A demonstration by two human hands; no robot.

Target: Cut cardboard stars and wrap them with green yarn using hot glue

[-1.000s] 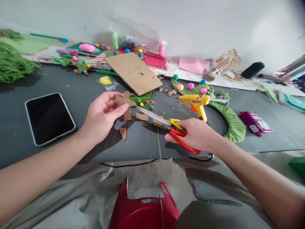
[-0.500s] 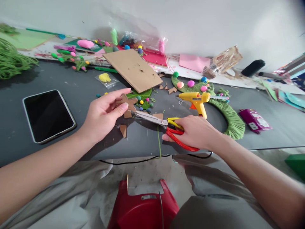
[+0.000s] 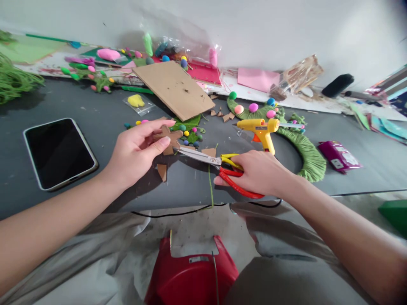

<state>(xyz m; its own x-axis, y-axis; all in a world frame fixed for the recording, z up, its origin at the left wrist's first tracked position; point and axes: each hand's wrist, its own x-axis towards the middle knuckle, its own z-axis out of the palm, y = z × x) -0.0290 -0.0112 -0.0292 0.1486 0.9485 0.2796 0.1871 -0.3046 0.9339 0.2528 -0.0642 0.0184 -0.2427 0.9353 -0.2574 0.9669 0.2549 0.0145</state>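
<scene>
Between thumb and fingers, my left hand (image 3: 136, 150) pinches a small brown cardboard star (image 3: 170, 139). My right hand (image 3: 257, 171) grips scissors (image 3: 202, 156) with one yellow and one red handle. Their blades point left, nearly together, with the tips at the star's lower right edge. Cardboard scraps (image 3: 162, 172) lie on the dark table below the star. Just behind it are small coloured balls (image 3: 187, 133) and green leaf-like pieces, partly hidden by my left hand. A strand of green yarn (image 3: 211, 186) hangs over the table's front edge.
A yellow glue gun (image 3: 261, 130) stands by a green yarn-wrapped wreath (image 3: 307, 159) at right. To the left lies a phone (image 3: 60, 153). A cardboard sheet (image 3: 178, 91) is behind my hands; a purple packet (image 3: 339, 156) lies far right. A red stool (image 3: 192, 275) is below.
The view has shifted slightly, so the table things sit a little further left. The scissor tips stay by the star's lower edge, and both hands keep their holds.
</scene>
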